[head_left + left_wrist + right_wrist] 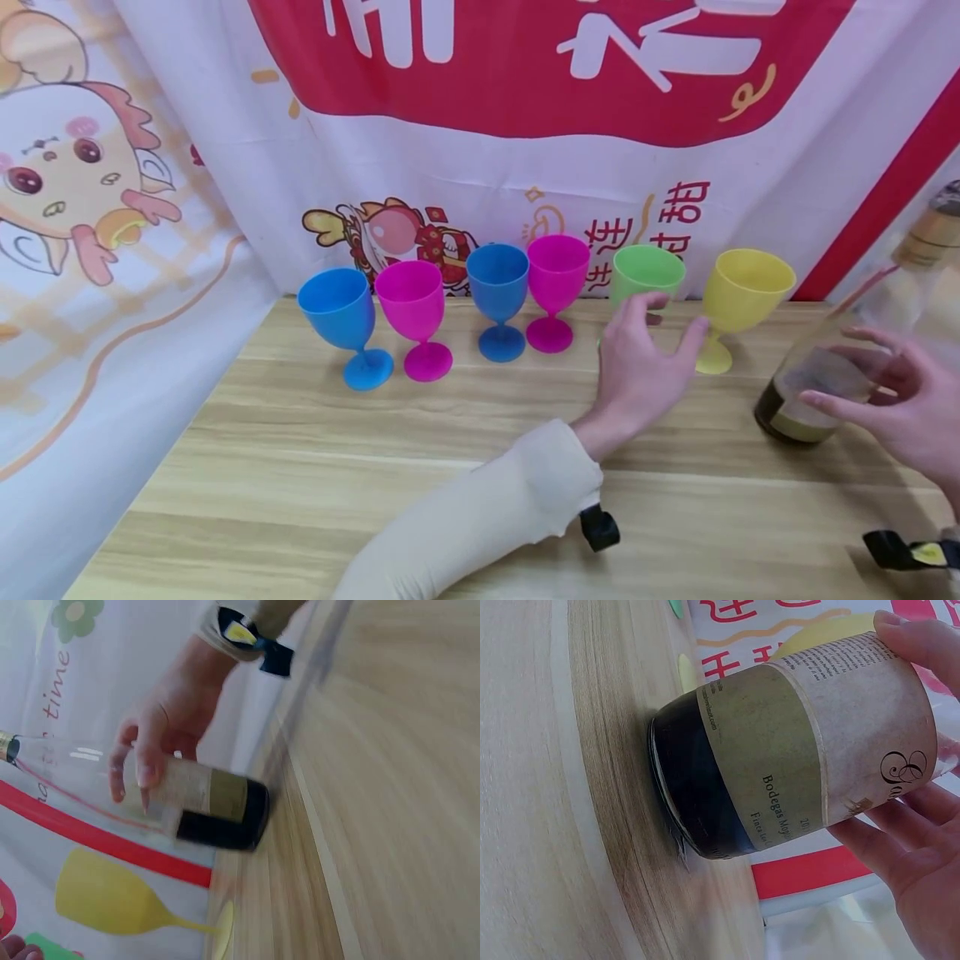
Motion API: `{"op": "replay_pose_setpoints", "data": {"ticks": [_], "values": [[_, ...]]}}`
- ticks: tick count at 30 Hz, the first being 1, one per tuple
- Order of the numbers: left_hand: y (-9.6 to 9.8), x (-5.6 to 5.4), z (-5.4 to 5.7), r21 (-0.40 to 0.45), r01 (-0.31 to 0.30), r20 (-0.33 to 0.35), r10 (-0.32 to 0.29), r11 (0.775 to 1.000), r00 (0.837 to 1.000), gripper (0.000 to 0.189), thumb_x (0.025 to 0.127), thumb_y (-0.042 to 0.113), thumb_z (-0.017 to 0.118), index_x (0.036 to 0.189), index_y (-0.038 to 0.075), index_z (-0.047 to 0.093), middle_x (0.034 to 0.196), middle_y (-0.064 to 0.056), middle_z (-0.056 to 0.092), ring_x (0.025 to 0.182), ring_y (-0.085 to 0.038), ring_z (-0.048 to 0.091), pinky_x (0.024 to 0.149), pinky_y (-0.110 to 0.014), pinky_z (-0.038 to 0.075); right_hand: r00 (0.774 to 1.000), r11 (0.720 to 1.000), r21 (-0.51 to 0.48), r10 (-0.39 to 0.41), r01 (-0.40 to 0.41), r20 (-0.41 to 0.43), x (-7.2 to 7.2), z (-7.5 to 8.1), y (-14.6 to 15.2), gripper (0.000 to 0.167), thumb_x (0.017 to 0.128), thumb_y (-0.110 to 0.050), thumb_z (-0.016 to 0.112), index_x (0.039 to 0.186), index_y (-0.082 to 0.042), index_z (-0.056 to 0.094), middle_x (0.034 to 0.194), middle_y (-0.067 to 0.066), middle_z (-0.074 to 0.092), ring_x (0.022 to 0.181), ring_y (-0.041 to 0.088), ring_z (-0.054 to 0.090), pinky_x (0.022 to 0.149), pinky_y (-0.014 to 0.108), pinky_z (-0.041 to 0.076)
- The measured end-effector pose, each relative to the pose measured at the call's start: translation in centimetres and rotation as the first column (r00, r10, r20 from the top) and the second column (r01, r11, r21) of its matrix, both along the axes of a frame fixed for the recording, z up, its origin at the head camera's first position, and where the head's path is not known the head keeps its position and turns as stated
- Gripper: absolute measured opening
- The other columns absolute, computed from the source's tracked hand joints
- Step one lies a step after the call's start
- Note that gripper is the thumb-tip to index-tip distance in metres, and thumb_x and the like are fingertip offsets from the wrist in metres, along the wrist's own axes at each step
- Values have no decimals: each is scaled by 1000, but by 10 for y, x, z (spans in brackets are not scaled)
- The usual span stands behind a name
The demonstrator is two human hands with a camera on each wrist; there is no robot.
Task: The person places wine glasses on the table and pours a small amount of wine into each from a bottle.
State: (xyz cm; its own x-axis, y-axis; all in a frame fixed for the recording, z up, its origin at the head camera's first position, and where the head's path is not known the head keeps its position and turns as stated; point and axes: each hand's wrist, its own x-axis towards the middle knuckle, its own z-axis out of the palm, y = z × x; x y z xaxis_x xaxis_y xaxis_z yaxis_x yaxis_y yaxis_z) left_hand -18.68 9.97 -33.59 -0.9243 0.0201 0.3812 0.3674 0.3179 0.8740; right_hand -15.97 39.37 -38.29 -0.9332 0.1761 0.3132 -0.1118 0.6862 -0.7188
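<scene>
My left hand (645,362) is in front of the light green goblet (648,271), thumb and fingers spread apart. It hides the goblet's stem and foot; whether it touches the goblet I cannot tell. Just right of its thumb stands a yellow goblet (750,287). My right hand (911,400) grips a clear wine bottle (780,757) around its label, thumb on one side and fingers on the other. The bottle's dark base (225,829) is at the tabletop; whether it bears on the wood is unclear.
Two blue goblets (337,308) and two pink goblets (411,304) stand upright in a row to the left. Behind the wooden table (300,500) hangs a printed cloth (450,158); another cartoon-patterned cloth (75,333) hangs at the left edge.
</scene>
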Motion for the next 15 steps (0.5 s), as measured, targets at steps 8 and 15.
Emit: {"op": "replay_pose_setpoints", "data": {"ticks": [8,15], "values": [[-15,-9,-8,-20,-107,-5,107,994,994,66,94,47,77,146,14,53,133,-3,65,118,-20,65,98,-29,54,1000,1000,-2,6,-6,21,0,2,1,87,86,-15,90,157,-35,44,116,-51,54,89,-14,51,67,4,46],[-17,-22,-10,-74,-82,66,87,994,994,84,89,52,82,155,16,45,135,-3,64,118,-21,65,94,-31,56,998,997,-42,62,-63,-14,2,7,1,83,80,-8,93,147,-32,52,111,-48,61,84,-20,59,61,5,47]]}}
